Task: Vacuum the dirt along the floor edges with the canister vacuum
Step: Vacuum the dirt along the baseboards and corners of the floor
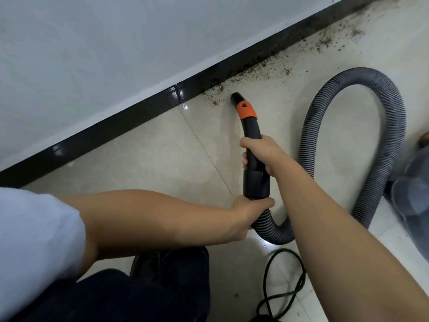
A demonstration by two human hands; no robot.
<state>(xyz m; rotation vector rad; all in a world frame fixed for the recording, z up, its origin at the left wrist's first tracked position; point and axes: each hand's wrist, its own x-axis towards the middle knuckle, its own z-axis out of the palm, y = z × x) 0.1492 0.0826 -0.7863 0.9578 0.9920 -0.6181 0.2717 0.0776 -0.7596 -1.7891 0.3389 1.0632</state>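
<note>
Gripping the black nozzle (249, 126) is the right hand (262, 154), the left hand (249, 210) clasping the grey hose (371, 140); no writing legible.

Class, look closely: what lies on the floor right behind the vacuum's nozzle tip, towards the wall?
Scattered brown dirt lies between the nozzle and the black skirting. The nozzle's mouth faces away, unseen.

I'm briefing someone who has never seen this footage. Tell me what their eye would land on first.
First, the black nozzle with its orange collar, aimed at the floor near the dark baseboard, with the right hand gripping the wand above the left hand at the hose cuff. Next, the trail of brown dirt along the baseboard toward the upper right. Then the grey ribbed hose looping on the right.
</note>
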